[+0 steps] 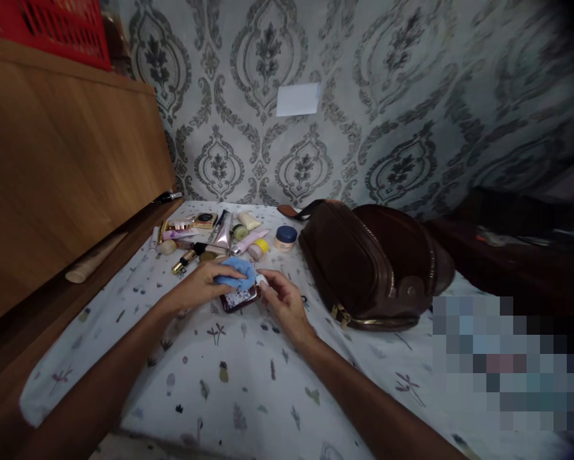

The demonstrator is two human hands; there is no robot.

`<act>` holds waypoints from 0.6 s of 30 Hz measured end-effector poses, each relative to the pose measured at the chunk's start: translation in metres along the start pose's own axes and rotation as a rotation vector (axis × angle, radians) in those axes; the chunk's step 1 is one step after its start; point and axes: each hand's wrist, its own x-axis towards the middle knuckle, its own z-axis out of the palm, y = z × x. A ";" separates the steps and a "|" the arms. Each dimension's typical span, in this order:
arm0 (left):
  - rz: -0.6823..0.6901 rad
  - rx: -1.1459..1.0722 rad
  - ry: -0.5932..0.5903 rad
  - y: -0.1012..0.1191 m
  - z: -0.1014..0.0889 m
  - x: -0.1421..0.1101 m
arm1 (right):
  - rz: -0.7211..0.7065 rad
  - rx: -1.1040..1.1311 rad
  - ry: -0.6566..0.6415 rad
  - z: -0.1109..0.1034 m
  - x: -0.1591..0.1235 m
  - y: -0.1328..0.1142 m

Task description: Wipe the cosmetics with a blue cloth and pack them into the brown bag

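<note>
My left hand (198,284) is closed on a blue cloth (239,271), pressed against the upper side of a dark brown bottle (241,300) with a patterned label. The bottle lies tilted just above or on the printed sheet; I cannot tell which. My right hand (287,306) pinches the bottle by its white cap (262,280). Just beyond both hands lies a cluster of cosmetics, among them a pink tube (223,231), a yellow-lidded jar (258,249) and a gold-and-black tube (184,261). A blue-lidded jar (285,237) stands to their right.
A brown leather bag (363,268) rests on the right of the white printed sheet (210,383). Along the left runs a wooden cabinet (76,160) with a red basket (61,32) on top. Patterned wallpaper (301,160) closes off the back.
</note>
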 end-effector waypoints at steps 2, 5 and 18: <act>-0.020 -0.021 -0.083 -0.002 -0.011 0.000 | 0.017 0.003 0.006 0.000 0.000 0.001; -0.043 -0.041 -0.188 -0.006 -0.026 -0.001 | 0.032 0.027 0.004 0.000 0.000 0.002; -0.144 -0.135 -0.373 -0.012 -0.042 -0.006 | -0.109 -0.102 -0.004 -0.004 0.000 -0.005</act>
